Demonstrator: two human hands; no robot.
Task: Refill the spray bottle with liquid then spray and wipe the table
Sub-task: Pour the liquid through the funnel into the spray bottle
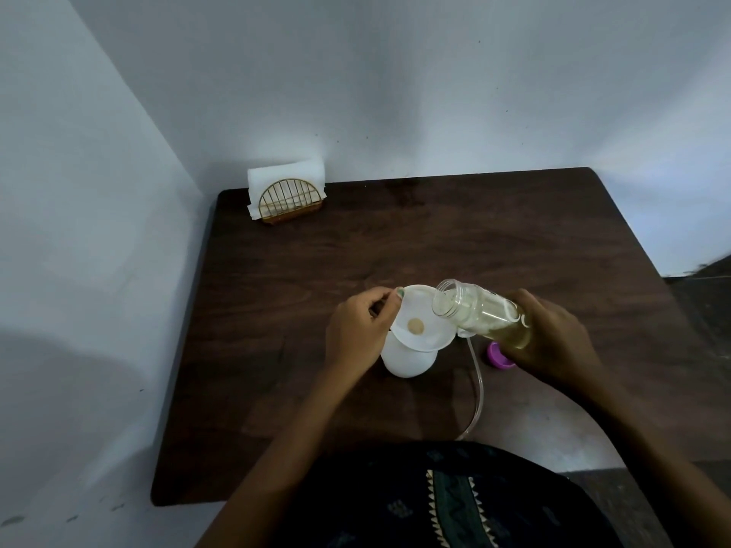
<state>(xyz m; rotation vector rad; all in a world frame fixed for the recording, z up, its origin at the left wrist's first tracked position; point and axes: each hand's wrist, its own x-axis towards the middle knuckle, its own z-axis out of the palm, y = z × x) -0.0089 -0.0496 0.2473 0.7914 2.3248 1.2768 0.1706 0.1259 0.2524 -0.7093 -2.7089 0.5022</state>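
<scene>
Right hand grips a tilted clear bottle at 3 o'clock of the funnel, whose rim the left hand pinches.

Dark wooden table pushed into a corner of pale bluish-white walls

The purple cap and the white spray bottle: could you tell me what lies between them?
In the head view, the clear tube lies on the table between them.
</scene>
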